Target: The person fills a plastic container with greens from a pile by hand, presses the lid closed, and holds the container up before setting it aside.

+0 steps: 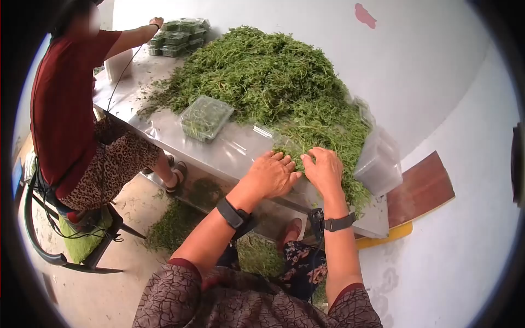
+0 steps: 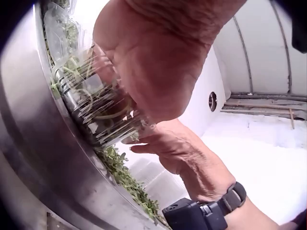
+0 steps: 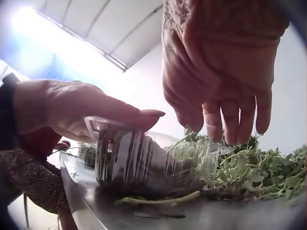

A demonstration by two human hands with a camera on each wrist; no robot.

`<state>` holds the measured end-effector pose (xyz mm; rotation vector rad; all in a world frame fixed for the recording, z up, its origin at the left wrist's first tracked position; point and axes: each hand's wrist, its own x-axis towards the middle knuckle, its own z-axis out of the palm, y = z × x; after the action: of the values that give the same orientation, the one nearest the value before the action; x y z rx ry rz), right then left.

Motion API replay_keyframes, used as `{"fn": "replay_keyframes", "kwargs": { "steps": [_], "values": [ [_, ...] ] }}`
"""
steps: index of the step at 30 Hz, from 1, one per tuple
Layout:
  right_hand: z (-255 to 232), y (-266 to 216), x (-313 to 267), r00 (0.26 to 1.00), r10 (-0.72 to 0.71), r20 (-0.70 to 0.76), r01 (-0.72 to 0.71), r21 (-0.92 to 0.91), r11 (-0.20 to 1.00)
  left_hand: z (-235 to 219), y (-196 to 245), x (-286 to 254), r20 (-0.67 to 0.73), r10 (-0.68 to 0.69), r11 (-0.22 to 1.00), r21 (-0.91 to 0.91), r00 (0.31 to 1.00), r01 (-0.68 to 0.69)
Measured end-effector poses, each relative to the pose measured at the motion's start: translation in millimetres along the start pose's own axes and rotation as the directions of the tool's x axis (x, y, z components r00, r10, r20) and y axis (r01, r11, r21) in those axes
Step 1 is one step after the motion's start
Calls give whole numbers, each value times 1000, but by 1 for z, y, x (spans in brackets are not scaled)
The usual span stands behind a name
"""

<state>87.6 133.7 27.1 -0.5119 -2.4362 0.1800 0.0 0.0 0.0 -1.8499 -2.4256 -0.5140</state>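
Note:
A clear ribbed plastic box sits at the table edge with leafy green sprigs in it. My left hand lies palm down over its near part. Its thumb stretches along the rim in the right wrist view, and the left wrist view shows fingers through the plastic. My right hand hangs at the other side of the box, fingers pointing down and fairly straight. A sprig stands right at its thumb, above the rim. Beyond both hands rises a large heap of greens.
A filled, lidded box stands left of the heap, and stacked filled boxes at the back. Nested clear boxes stand on the right. Another person sits at left, one arm toward the stack. Greens lie below the table.

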Motion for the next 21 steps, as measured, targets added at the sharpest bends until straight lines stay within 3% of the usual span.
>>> {"fn": "replay_keyframes", "kwargs": {
  "steps": [3, 5, 9, 11, 12, 14, 15, 18, 19, 21],
  "values": [
    [8, -1, 6, 994, 42, 103, -34, -82, 996, 4, -4, 3, -27, -6, 999, -47, 1000, 5],
    [19, 5, 5, 997, -72, -14, 70, -135, 988, 10, -5, 3, -68, -5, 998, -61, 998, 1],
    [24, 6, 10, 999, -45, -22, 40, -192, 981, 4, -4, 6, -3, -19, 997, -70, 1000, 19],
    [25, 8, 10, 979, -67, -194, 50, -88, 995, 0, -5, 7, 39, -19, 996, -89, 999, 23],
    [21, 9, 9, 978, -64, -196, 46, -91, 995, -3, -3, 8, 39, -14, 996, -89, 999, 18],
    [10, 14, 6, 969, 55, -240, -38, 76, 996, -7, 0, 7, 95, -45, 995, -80, 994, 53],
    [8, 21, 4, 968, 61, -243, -44, 75, 996, -5, 0, 6, 98, -39, 996, -78, 994, 47],
    [-4, 44, 1, 949, 264, -170, -173, 419, 891, -6, -1, 5, 73, -38, 997, -71, 997, 43],
    [-7, 46, -1, 946, 273, -175, -180, 416, 891, -12, 2, 5, 111, -61, 994, -81, 992, 71],
    [-18, 46, -6, 919, 393, -38, -239, 738, 632, -14, 3, 4, 157, -78, 991, -92, 984, 93]
  ]
}}
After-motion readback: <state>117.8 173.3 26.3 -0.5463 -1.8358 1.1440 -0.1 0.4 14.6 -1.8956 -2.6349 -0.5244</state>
